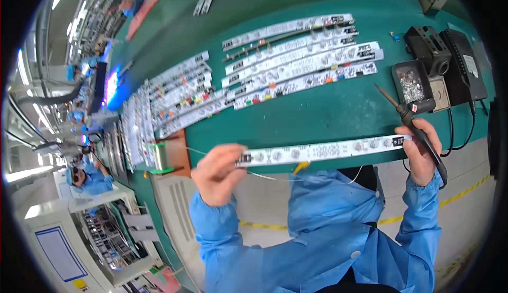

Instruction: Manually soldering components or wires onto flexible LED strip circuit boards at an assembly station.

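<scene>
A long, narrow white circuit board (328, 150) spans the space between my hands at the table's near edge, a row of round parts along its face. My left hand (219, 172) pinches its left end. A thin pale wire runs from a spool (160, 156) to this hand, and a stretch of thin wire (263, 176) shows below the board. My right hand (422, 155) grips the board's right end and also holds a soldering iron (407, 116), its tip pointing up and left, apart from the board.
Several similar boards (304, 64) lie in rows across the green table (317, 116), more at the left. At the right are a dark tray of metallic scraps (411, 84), a black iron stand (429, 49) and a black box (465, 63) with cables. Co-workers (92, 179) are at the left.
</scene>
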A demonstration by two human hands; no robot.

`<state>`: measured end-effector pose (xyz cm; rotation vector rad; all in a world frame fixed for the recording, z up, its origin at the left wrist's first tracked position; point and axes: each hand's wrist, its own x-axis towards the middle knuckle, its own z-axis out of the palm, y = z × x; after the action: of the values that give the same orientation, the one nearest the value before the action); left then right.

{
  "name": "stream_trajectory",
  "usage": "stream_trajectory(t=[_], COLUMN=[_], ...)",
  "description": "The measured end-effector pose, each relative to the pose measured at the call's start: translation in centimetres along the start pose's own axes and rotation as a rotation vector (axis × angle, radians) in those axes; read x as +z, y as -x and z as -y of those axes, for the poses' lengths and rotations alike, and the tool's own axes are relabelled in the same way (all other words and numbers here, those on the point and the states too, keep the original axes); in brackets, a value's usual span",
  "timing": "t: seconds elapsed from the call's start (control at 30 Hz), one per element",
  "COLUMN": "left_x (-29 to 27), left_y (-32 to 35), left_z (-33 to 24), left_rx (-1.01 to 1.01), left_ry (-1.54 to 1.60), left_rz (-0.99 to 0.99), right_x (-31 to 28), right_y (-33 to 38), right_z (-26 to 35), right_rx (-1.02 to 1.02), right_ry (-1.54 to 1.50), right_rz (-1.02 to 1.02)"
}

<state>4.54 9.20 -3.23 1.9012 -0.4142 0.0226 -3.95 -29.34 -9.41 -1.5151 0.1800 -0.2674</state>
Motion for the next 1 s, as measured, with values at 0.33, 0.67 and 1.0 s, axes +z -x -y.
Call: stream_trajectory(t=[0.33,0.67,1.0], left_x=[-3.1,7.1,4.9], left_y=[-19.1,-14.6,-12.7], left_z=[4.9,2.2,-1.1], left_rx=[-0.362,0.417,0.582], left_ry=[0.524,-0.843,-0.727], left_rz=[-0.352,0.285,0.139], right_x=[0.8,0.9,1.1], right_y=[-0.3,-0.5,-0.2], right_z=[-1.2,-1.1,-1.8], right_rx=[-0.258,-0.247,-0.374], right_ry=[-0.024,0.026,0.109], right_rz=[-0.113,-0.115,-0.175])
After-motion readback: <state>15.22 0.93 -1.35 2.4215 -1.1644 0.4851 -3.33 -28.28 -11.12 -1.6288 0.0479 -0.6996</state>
